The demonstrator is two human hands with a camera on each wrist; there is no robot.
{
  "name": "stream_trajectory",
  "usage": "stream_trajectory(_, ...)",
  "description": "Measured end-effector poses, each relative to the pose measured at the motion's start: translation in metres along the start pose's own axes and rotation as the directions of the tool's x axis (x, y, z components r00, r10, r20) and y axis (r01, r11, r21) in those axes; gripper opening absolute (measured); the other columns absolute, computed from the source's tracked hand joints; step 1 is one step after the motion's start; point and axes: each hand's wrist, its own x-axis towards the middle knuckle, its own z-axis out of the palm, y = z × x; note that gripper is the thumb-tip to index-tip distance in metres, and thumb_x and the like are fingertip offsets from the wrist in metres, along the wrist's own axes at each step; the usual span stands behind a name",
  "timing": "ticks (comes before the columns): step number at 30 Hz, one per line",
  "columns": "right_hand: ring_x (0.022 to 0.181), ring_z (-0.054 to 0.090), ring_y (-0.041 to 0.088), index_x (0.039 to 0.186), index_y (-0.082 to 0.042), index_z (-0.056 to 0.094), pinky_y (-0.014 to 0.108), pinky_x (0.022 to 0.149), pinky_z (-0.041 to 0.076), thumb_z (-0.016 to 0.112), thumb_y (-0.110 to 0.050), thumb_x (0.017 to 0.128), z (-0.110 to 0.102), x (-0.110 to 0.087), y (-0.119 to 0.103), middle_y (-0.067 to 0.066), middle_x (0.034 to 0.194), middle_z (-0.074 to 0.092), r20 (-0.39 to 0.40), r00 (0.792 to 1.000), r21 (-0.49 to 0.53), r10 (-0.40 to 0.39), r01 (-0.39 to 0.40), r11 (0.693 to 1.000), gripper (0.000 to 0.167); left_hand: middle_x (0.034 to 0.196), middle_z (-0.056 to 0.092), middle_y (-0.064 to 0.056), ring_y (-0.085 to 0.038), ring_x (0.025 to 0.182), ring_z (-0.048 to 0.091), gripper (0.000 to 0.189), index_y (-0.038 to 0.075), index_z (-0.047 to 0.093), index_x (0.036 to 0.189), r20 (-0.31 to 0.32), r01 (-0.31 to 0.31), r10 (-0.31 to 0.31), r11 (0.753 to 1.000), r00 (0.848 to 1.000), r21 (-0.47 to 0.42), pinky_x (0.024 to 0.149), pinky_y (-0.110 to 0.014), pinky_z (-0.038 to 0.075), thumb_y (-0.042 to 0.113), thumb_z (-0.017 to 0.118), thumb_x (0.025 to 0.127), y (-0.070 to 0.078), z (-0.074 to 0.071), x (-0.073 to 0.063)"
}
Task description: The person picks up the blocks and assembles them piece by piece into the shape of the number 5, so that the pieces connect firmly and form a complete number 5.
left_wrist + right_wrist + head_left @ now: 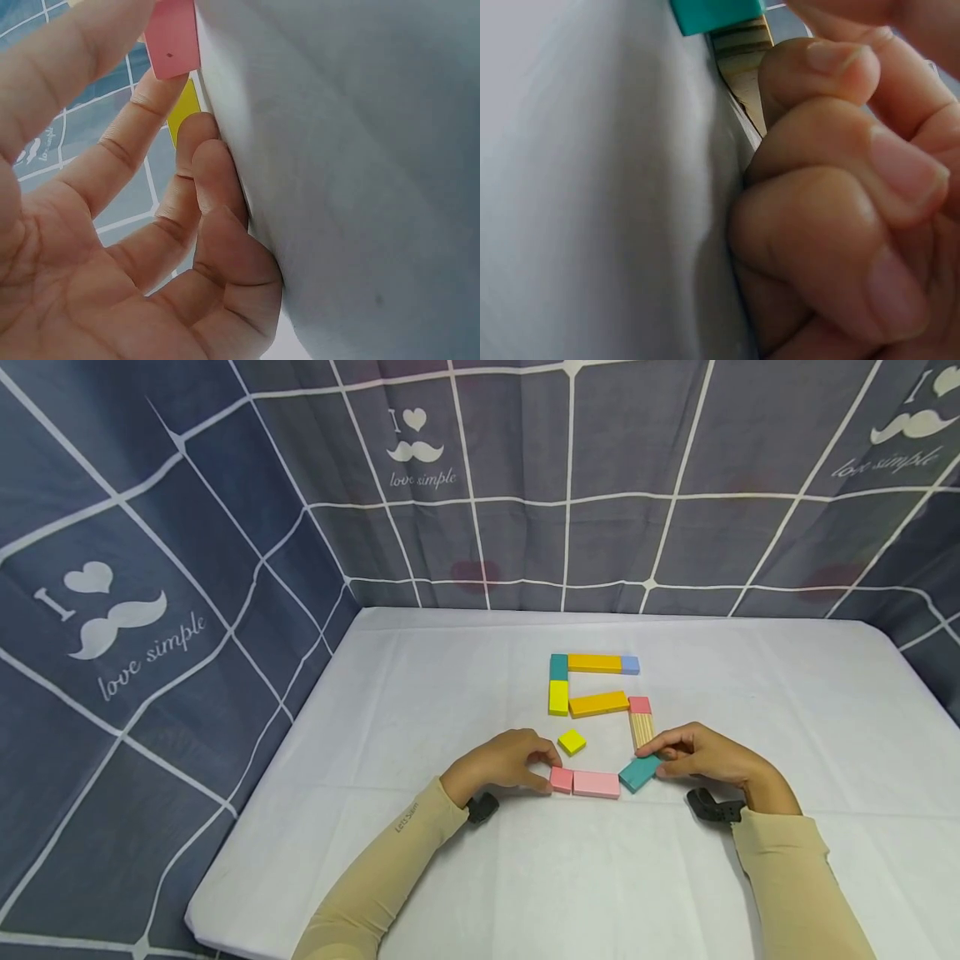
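My left hand (504, 762) pinches a small coral-pink block (561, 780) between thumb and fingers at the left end of the front row. In the left wrist view that block (172, 41) sits at the fingertips. Right beside it on the table lies a longer light pink block (596, 785). At the row's right end, my right hand (708, 758) pinches a teal block (639, 773), set at a slant. The same teal block (716, 13) shows at the top of the right wrist view. A striped wood-coloured block (642, 731) stretches back from near the right fingertips.
A loose yellow block (572, 742) lies behind the front row. Farther back, an orange block (598, 704), a red block (639, 704), a yellow block (558, 697), a teal block (558, 667), another orange block (594, 663) and a blue block (630, 665) form a bent line on the white table (420, 693).
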Motion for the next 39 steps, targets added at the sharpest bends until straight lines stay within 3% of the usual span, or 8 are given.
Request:
stream_trajectory(11,0.062,0.033,0.015,0.122,0.014,0.071,0.033,0.057,0.028,0.074,0.010,0.093,-0.0004,-0.0003,0.0000,-0.011,0.070,0.046,-0.005,1.000,0.002,0.007,-0.007,1.000,0.029,0.108,0.064,0.003,-0.015,0.100,0.052,0.029,0.018,0.078,0.117,-0.009,-0.012,0.012,1.000,1.000,0.000,0.096,-0.029,0.046,0.017,0.090,0.091,-0.0002,0.0003,-0.0003)
stream_trajectory(15,0.065,0.036,0.013,0.122,0.015,0.071,0.030,0.058,0.032,0.075,0.009,0.093,0.0001,-0.0006,-0.0013,-0.012,0.075,0.057,-0.011,1.000,-0.001,0.015,-0.015,1.000,0.030,0.110,0.065,0.003,-0.015,0.101,0.053,0.029,0.018,0.078,0.118,-0.005,-0.014,0.014,1.000,1.000,0.008,0.097,-0.030,0.046,0.017,0.090,0.091,-0.0007,0.0000,0.0003)
stream_trajectory(22,0.062,0.033,0.013,0.121,0.011,0.073,0.032,0.057,0.026,0.076,0.012,0.091,-0.0002,-0.0007,0.0008,-0.003,0.069,0.037,-0.019,1.000,0.026,0.022,-0.021,0.999,0.031,0.110,0.065,0.005,-0.013,0.101,0.054,0.030,0.019,0.079,0.119,0.000,-0.018,0.018,1.000,1.000,0.010,0.097,-0.029,0.047,0.018,0.090,0.091,-0.0037,0.0002,0.0024)
stream_trajectory(39,0.064,0.036,0.010,0.121,0.010,0.074,0.029,0.058,0.029,0.076,0.011,0.090,-0.0003,-0.0019,0.0046,-0.005,0.070,0.040,-0.027,1.000,0.027,0.012,-0.011,1.000,0.031,0.115,0.067,0.002,-0.014,0.104,0.055,0.030,0.018,0.078,0.121,0.000,-0.028,0.028,1.000,1.000,0.001,0.099,-0.030,0.047,0.017,0.089,0.092,-0.0021,0.0002,-0.0006)
